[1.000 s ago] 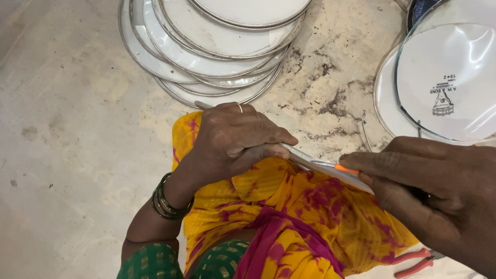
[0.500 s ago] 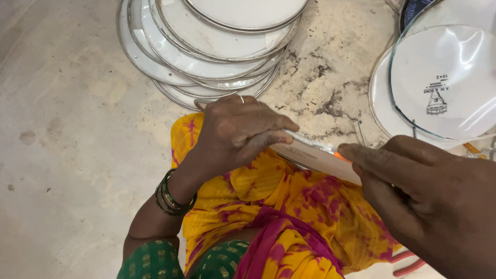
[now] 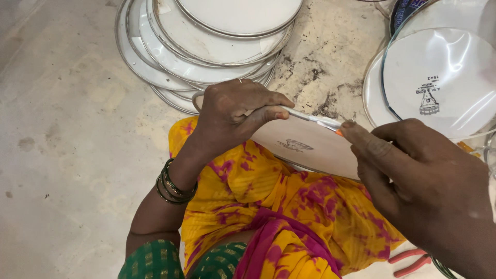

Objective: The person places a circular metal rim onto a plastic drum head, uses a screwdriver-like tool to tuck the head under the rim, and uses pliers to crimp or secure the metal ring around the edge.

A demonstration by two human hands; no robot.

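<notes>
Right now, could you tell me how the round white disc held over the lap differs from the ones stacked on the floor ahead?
The held disc is tilted on the yellow cloth, gripped by the left hand and touched by the right hand; the stacked discs lie flat, overlapping, untouched. The held disc shows a small printed emblem; the stacked discs' visible faces look plain. Both are round, white and metal-rimmed.

Clear plastic wrap (image 3: 454, 77) on right discs (image 3: 372, 93)
</notes>
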